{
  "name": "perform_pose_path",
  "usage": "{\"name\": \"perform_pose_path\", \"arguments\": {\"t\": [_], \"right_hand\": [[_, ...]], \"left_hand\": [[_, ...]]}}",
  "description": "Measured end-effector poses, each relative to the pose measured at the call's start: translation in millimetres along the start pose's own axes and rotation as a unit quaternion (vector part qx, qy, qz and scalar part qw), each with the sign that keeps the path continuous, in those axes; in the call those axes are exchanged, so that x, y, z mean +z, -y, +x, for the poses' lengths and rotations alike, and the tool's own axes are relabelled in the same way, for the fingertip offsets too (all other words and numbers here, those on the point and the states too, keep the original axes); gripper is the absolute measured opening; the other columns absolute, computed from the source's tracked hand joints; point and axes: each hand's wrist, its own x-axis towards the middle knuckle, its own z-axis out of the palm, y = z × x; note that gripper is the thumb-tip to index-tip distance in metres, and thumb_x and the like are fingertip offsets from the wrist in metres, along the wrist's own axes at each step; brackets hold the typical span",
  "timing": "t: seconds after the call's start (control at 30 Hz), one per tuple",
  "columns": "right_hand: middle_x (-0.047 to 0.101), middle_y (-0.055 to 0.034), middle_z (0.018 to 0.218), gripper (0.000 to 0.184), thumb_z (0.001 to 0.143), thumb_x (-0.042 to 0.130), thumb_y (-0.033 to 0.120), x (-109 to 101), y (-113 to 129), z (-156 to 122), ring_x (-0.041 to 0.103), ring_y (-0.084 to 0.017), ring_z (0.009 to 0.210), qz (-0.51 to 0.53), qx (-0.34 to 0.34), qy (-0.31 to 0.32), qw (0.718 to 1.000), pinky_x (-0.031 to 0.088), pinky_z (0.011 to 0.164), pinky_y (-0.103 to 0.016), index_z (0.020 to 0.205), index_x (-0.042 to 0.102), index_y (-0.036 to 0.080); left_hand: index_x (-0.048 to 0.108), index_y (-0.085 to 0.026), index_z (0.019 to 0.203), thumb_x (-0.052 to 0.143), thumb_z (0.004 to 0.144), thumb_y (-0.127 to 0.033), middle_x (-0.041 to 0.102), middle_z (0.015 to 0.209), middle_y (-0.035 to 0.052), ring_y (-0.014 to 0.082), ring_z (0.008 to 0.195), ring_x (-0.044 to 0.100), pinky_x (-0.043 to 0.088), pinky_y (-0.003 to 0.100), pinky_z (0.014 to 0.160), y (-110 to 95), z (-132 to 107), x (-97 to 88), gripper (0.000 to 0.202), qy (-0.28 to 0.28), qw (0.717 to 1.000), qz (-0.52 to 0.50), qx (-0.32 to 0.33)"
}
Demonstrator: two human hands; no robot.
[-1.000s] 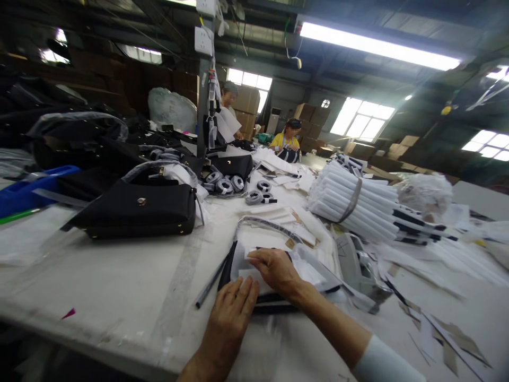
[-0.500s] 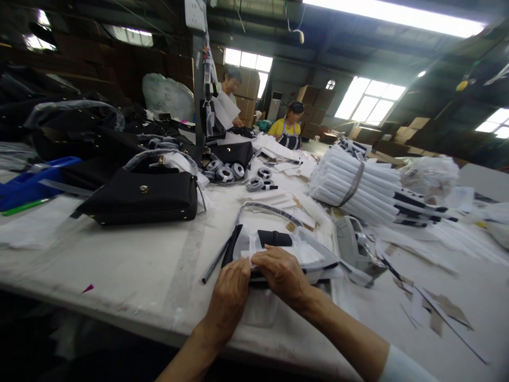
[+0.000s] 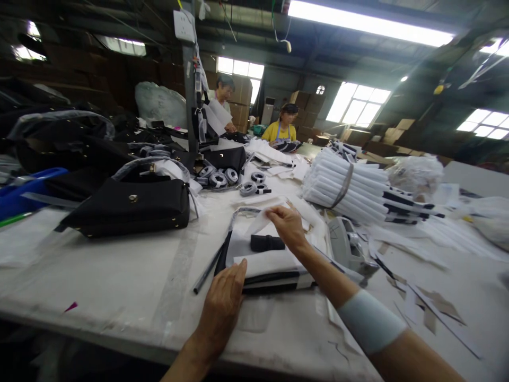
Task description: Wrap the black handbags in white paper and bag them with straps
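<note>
A flat black bag wrapped in white paper (image 3: 266, 262) lies on the white table (image 3: 119, 270) in front of me, with a small black rolled strap (image 3: 267, 243) on top. My left hand (image 3: 223, 302) rests flat on the near left edge of the wrapped bag, fingers stretched out. My right hand (image 3: 288, 225) reaches over the far side of the bag and pinches a sheet of white paper (image 3: 260, 218) there. A light sleeve cuff (image 3: 369, 321) covers my right forearm.
A black handbag (image 3: 131, 207) lies at the left. A strapped bundle of white rolls (image 3: 350, 188) sits at the right, a grey tape tool (image 3: 345, 241) beside my bag. Tape rolls (image 3: 218, 178) lie farther back. Paper scraps (image 3: 433, 310) litter the right. Two people (image 3: 284, 127) work at the far end.
My right hand has moved from the near edge of the wrapped bag to its far side and taken hold of paper there. My left hand has stayed at the near edge and flattened.
</note>
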Motion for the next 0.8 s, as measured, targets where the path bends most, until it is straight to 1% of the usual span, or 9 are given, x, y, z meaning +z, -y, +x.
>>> {"name": "perform_pose_path", "arguments": {"t": [0.13, 0.2, 0.27, 0.33, 0.4, 0.5, 0.63, 0.7, 0.8], "right_hand": [[0.069, -0.0011, 0.069, 0.021, 0.078, 0.058, 0.034, 14.4, -22.8, 50.8, 0.062, -0.018, 0.069, 0.007, 0.031, -0.019, 0.999, 0.050, 0.070, -0.030, 0.078, 0.071, 0.017], [0.068, -0.0010, 0.067, 0.021, 0.078, 0.057, 0.033, 22.0, -28.2, 59.7, 0.060, -0.016, 0.066, 0.021, 0.040, -0.013, 0.999, 0.050, 0.066, -0.029, 0.078, 0.069, 0.016], [0.068, -0.0019, 0.067, 0.023, 0.080, 0.056, 0.034, 26.3, -24.4, 56.6, 0.061, -0.016, 0.063, 0.041, 0.042, 0.008, 0.998, 0.050, 0.063, -0.027, 0.079, 0.069, 0.015], [0.070, -0.0029, 0.069, 0.025, 0.081, 0.058, 0.036, 25.9, -11.8, 41.6, 0.063, -0.016, 0.063, 0.066, 0.040, 0.045, 0.996, 0.051, 0.061, -0.026, 0.081, 0.070, 0.014], [0.073, -0.0029, 0.073, 0.024, 0.082, 0.061, 0.036, 21.7, 4.8, 16.1, 0.066, -0.016, 0.066, 0.078, 0.016, 0.093, 0.993, 0.052, 0.062, -0.026, 0.084, 0.073, 0.015], [0.075, -0.0013, 0.078, 0.015, 0.085, 0.063, 0.028, 14.1, 22.5, -33.0, 0.069, -0.016, 0.071, 0.034, -0.083, 0.164, 0.982, 0.053, 0.068, -0.025, 0.086, 0.075, 0.021], [0.076, -0.0036, 0.087, 0.020, 0.089, 0.057, 0.018, 12.2, 18.1, -88.4, 0.071, -0.016, 0.078, -0.008, -0.202, 0.194, 0.960, 0.054, 0.074, -0.024, 0.098, 0.074, 0.022], [0.075, -0.0046, 0.088, 0.023, 0.091, 0.054, 0.016, 14.0, 10.3, -103.5, 0.070, -0.016, 0.079, -0.015, -0.222, 0.187, 0.957, 0.055, 0.075, -0.025, 0.102, 0.073, 0.022], [0.074, -0.0060, 0.092, 0.022, 0.094, 0.052, 0.016, 16.7, 3.2, -113.2, 0.069, -0.017, 0.085, -0.021, -0.248, 0.174, 0.953, 0.055, 0.080, -0.028, 0.103, 0.072, 0.022]], "left_hand": [[0.049, -0.011, 0.133, 0.039, 0.090, -0.004, 0.067, 0.118, 0.0117, 0.0227, 0.112, 0.061, 0.054, 0.038, 0.093, 1.4, 0.1, 0.4, 0.045, -0.007, 1.000, 0.018, 0.009], [0.054, -0.013, 0.127, 0.039, 0.091, -0.005, 0.068, 0.117, 0.0111, 0.0222, 0.111, 0.061, 0.054, 0.037, 0.093, 1.5, 1.4, -0.3, 0.040, -0.011, 0.999, 0.024, 0.018], [0.057, -0.013, 0.124, 0.039, 0.092, -0.005, 0.068, 0.117, 0.0111, 0.0219, 0.111, 0.062, 0.053, 0.037, 0.093, 1.2, 2.9, -1.3, 0.037, -0.015, 0.999, 0.026, 0.023], [0.057, -0.013, 0.124, 0.039, 0.093, -0.005, 0.068, 0.117, 0.0110, 0.0220, 0.111, 0.062, 0.053, 0.037, 0.093, 0.9, 3.7, -1.7, 0.037, -0.019, 0.999, 0.024, 0.022], [0.057, -0.013, 0.124, 0.038, 0.092, -0.005, 0.068, 0.116, 0.0108, 0.0221, 0.110, 0.062, 0.053, 0.037, 0.093, 1.0, 3.4, -0.9, 0.037, -0.024, 0.999, 0.021, 0.018], [0.055, -0.011, 0.125, 0.040, 0.091, -0.006, 0.068, 0.115, 0.0119, 0.0228, 0.108, 0.063, 0.053, 0.037, 0.093, 1.8, 0.3, 3.0, 0.037, -0.032, 0.999, 0.013, 0.010], [0.051, -0.008, 0.129, 0.041, 0.089, -0.006, 0.067, 0.112, 0.0139, 0.0230, 0.104, 0.064, 0.055, 0.037, 0.090, 2.4, -3.9, 8.2, 0.041, -0.058, 0.998, -0.011, -0.023], [0.044, -0.008, 0.136, 0.040, 0.089, -0.005, 0.066, 0.117, 0.0145, 0.0221, 0.106, 0.063, 0.055, 0.036, 0.090, 2.2, -3.8, 7.7, 0.047, -0.050, 0.998, -0.024, -0.039], [0.037, -0.010, 0.143, 0.041, 0.092, -0.007, 0.064, 0.123, 0.0140, 0.0208, 0.110, 0.062, 0.054, 0.035, 0.092, 1.8, -1.3, 3.5, 0.051, -0.034, 0.998, -0.039, -0.030]]}}
